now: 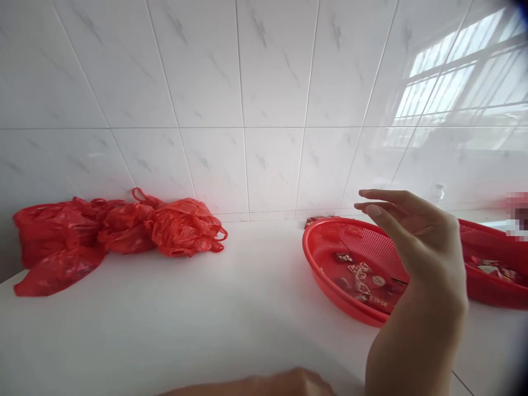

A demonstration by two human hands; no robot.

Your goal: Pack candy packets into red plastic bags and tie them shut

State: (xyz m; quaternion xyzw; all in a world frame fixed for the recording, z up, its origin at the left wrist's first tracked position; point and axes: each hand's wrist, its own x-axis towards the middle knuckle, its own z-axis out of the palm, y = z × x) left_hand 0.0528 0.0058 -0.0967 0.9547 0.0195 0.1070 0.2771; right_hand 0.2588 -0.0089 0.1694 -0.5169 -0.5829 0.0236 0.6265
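Observation:
My right hand [412, 231] is raised over a red mesh basket [325, 258], fingers stretched out to the left and held together, with nothing in them. The basket lies tilted on the white counter [185, 324] and holds several small red wrapped packets [363, 278]. My left hand [289, 384] shows only as a sliver at the bottom edge of the view, resting low on the counter; its fingers are hidden.
A heap of red plastic bags [111, 231] lies at the back left against the white tiled wall [247, 110]. A second red basket [495, 269] with more packets stands behind my right hand, at the right edge.

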